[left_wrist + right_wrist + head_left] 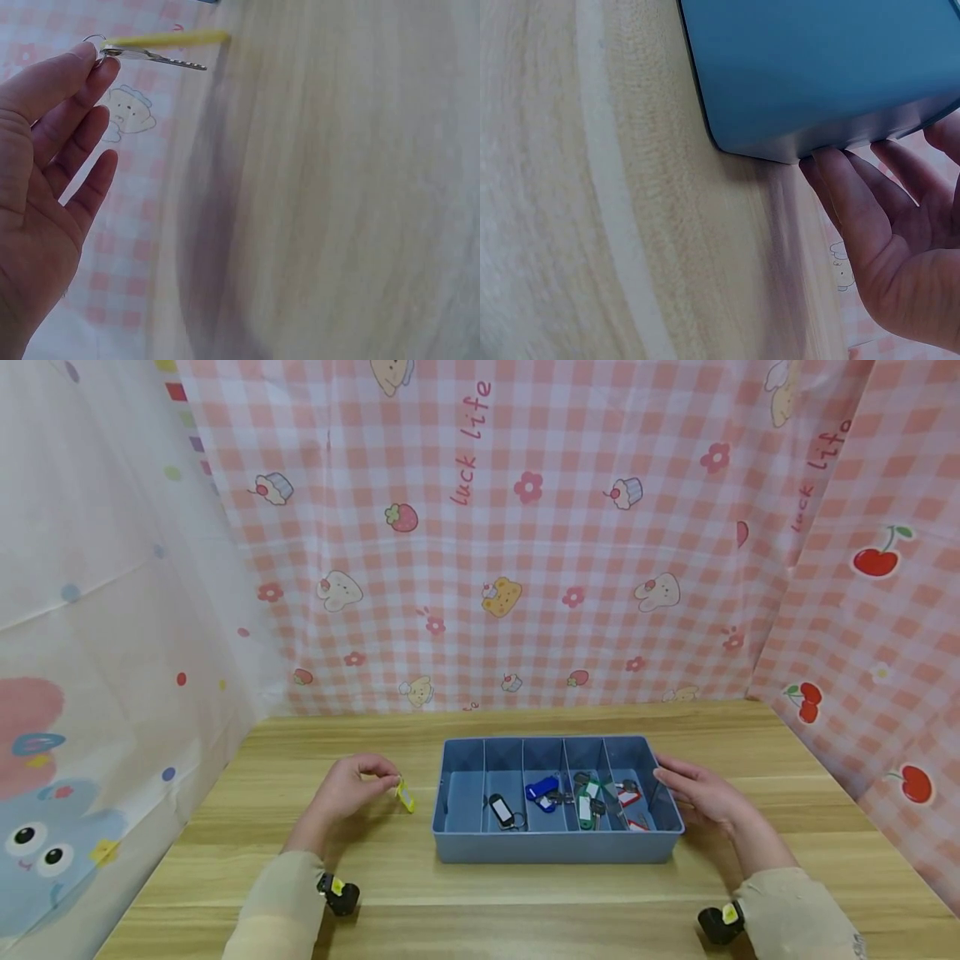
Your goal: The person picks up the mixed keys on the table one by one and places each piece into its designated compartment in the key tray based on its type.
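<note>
Thumb and index finger of my left hand (347, 789) pinch a key ring, left of the box. From it hang a yellow key tag (406, 797) and a silver key (176, 61). The fingertips of my right hand (708, 795) touch the outer right wall of a blue-grey divided box (555, 848), with the thumb near its rim. Inside, a black key tag (501, 810) lies in the second compartment from the left and blue key tags (542, 787) in the third. Green key tags (585, 811) with keys fill the fourth, red key tags (628, 795) the rightmost.
The box stands on a wood-grain table (390, 893). A pink checked cloth (450, 552) hangs behind and on the right, a white printed one (112, 568) on the left. Each wrist wears a small black camera (341, 895).
</note>
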A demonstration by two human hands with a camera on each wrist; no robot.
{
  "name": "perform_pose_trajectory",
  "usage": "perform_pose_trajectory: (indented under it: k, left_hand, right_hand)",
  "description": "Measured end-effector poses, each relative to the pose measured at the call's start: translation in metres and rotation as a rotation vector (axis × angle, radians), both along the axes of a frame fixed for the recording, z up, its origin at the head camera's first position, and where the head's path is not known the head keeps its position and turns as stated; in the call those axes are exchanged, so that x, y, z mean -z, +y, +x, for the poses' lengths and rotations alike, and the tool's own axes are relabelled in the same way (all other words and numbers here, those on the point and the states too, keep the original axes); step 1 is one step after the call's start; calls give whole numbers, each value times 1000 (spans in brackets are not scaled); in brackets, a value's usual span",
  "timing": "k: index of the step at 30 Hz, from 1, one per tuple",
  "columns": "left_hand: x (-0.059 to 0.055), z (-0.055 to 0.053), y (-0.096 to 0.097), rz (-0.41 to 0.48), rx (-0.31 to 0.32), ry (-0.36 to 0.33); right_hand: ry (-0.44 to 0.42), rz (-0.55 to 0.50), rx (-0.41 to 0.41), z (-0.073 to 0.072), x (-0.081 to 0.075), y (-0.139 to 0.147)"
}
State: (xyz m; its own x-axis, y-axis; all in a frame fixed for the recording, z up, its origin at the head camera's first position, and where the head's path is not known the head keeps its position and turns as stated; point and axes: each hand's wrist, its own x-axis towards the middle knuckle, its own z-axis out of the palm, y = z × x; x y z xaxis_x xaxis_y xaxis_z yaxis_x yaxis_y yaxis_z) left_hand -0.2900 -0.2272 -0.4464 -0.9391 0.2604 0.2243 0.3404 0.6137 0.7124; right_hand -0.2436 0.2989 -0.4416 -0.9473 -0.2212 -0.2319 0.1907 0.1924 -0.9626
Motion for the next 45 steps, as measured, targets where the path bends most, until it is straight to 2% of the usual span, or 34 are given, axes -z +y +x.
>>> perform_pose_trajectory:
  k: [9,14,24,35,45]
  left_hand:
    - [-11,3,6,3,-58,32]
    - [-22,3,11,28,-55,72]
    - [-48,6,24,70,42,220]
    - [-69,10,43,71,124,291]
    - [-78,9,57,37,211,281]
  right_hand:
    - [6,3,-7,0,1,0]
    - [3,-6,-9,0,1,1]
    - [6,-6,-28,-1,2,2]
    - [6,-3,-20,-1,1,1]
    - [9,-6,-22,-1,2,1]
